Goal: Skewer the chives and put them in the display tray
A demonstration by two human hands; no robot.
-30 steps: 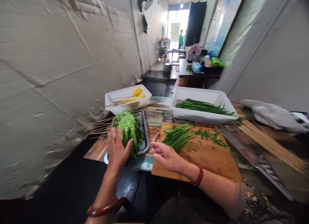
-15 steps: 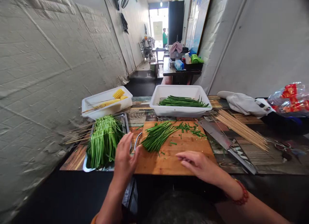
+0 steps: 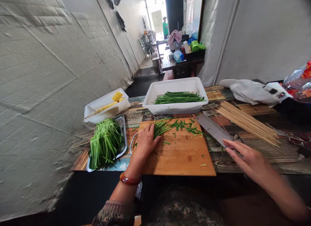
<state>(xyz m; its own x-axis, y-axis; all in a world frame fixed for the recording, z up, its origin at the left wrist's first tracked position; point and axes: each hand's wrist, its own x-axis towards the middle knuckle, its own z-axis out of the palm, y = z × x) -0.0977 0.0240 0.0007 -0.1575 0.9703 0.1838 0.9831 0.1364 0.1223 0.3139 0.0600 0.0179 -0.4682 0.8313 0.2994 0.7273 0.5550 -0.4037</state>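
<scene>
My left hand lies over a bunch of green chives on the left part of the wooden cutting board, fingers flat and thumb apart. Short cut pieces are scattered along the board's far side. Right of the board lies a cleaver, its blade pointing away. My right hand is over its handle with fingers stretched out; the handle is mostly hidden, and I cannot tell how firmly they touch. Left of the board, a metal tray holds skewered chives.
A white bin with more chives stands behind the board. Another white bin at left holds skewered yellow food. Bamboo skewers, a white cap and scissors lie at right. A person stands far back.
My left hand has moved right and forward from beside the tray onto the chives. My right hand has left the board's front and moved right to the cleaver's handle. The view has shifted.
</scene>
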